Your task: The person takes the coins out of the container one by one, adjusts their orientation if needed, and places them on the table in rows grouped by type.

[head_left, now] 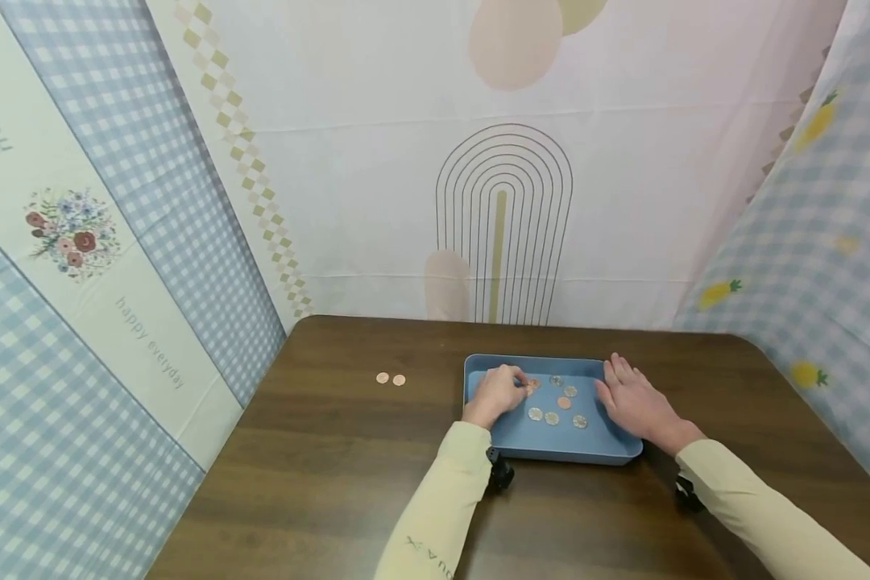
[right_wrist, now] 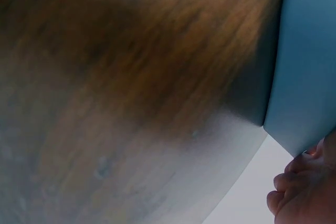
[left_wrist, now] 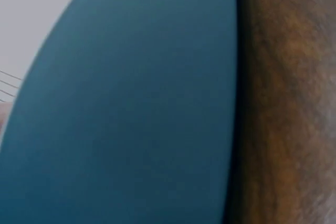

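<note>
A shallow blue tray point(head_left: 551, 453) holds several silver coins point(head_left: 552, 418) and a few copper ones. My left hand point(head_left: 499, 393) reaches over the tray's left side, its thumb and forefinger pinching a copper coin point(head_left: 529, 390) close above the tray floor. Another copper coin point(head_left: 534, 383) lies right by those fingertips. At the tray's right rim rests my right hand point(head_left: 636, 403), fingers extended and holding no coin. Part of that hand shows in the right wrist view beside the tray's outer wall point(right_wrist: 310, 61). The left wrist view is filled by the tray wall point(left_wrist: 131, 98), which hides the left hand.
Two copper coins point(head_left: 399, 380) lie side by side on the brown wooden table point(head_left: 319, 451), left of the tray. A printed white cloth point(head_left: 362, 201) hangs behind the table, with checked cloths point(head_left: 210, 161) at both sides.
</note>
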Demonstrator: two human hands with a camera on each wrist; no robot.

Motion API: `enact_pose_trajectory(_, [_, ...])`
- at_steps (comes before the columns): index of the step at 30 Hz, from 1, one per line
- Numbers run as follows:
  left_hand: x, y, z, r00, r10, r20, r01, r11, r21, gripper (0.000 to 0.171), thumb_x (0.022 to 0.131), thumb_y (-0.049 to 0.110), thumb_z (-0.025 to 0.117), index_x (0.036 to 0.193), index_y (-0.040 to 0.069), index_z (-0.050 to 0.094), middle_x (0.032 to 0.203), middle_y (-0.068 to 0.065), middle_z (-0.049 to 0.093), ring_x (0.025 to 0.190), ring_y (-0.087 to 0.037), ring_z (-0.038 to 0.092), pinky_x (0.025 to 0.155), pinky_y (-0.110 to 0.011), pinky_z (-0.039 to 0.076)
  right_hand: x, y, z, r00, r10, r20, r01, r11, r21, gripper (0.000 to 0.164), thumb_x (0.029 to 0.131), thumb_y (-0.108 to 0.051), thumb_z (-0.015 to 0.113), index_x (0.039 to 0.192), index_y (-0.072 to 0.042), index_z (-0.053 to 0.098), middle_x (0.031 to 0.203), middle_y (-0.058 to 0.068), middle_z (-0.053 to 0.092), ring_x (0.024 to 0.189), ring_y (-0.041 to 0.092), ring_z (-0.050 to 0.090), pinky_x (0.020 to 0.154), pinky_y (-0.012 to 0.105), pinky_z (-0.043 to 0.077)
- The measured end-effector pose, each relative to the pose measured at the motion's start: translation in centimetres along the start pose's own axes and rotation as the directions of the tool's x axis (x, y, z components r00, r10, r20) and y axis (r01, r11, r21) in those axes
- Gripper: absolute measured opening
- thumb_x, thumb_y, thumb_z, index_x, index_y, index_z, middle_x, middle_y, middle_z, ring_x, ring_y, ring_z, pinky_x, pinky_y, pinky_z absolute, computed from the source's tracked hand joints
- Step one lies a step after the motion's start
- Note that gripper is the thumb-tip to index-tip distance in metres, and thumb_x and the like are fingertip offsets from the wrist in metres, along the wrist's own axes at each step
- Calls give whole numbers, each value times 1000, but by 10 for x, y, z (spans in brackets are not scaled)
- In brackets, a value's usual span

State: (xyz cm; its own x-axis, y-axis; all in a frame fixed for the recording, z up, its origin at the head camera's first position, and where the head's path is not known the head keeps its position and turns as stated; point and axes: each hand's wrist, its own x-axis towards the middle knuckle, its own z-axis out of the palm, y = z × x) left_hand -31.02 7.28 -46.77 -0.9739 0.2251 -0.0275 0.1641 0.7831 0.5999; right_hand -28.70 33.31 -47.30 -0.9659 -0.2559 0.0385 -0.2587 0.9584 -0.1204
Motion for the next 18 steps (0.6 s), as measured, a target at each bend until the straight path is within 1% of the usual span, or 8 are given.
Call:
enact_pose_trajectory(4, [1,2,1,1000,9,-4,-8,1000,30,17,94,32,67,107,24,73,114,3,71,75,-12,55,60,-26,42,2,2,0,1000,-1,-5,1,1000,-2,65,106,-33,36,147,16,22,156,37,15,144,51,18,115,64,18])
enact_pose_trajectory(11, [2,4,3,1000,10,-22,-8,995,102,12,92,35,68,100,26,72,105,6,71,79,-12,58,65,-29,44,0,1,-3,1000,8,4,-8,1000,7,66,106,-33,36,147,16,21,156,37,14,145,51,17,115,64,18])
enact_pose_trajectory(15, [2,4,3,1000,2,-13,0,993,114,13,93,35,67,100,25,72,105,6,70,81,-12,59,67,-29,46,0,-1,-4,1000,8,4,-8,1000,12,65,106,-33,36,147,16,22,156,37,15,145,52,18,115,64,18])
enact_pose_trajectory(18, [2,3,3,1000,-6,4,5,994,113,12,93,33,66,93,22,71,95,4,69,76,-12,57,64,-28,45,0,-2,-3,1000,10,7,-10,1000,16,66,106,-33,36,147,16,22,156,37,15,145,51,18,115,64,18])
